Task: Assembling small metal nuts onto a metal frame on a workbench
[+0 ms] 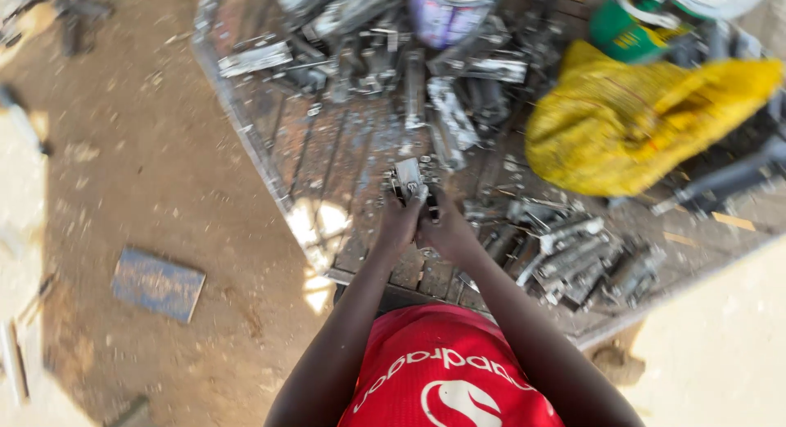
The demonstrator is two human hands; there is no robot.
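Both hands meet over the near middle of the table, the left hand [398, 225] and the right hand [444, 229] closed together around a small metal part [407, 178] that sticks up above the fingers. The wooden table [323, 144] under them is worn and dusty, strewn with grey metal pieces [573, 259], with a yellow sack [639, 120] to the right and a green can [622, 30] at the far edge. All around lies bare reddish dirt ground [147, 173] in sunlight, with a flat blue scrap [157, 283] on it to the left.

A crumpled yellow sack [639, 124] lies on the bench's right — behind it, a green can [626, 30].
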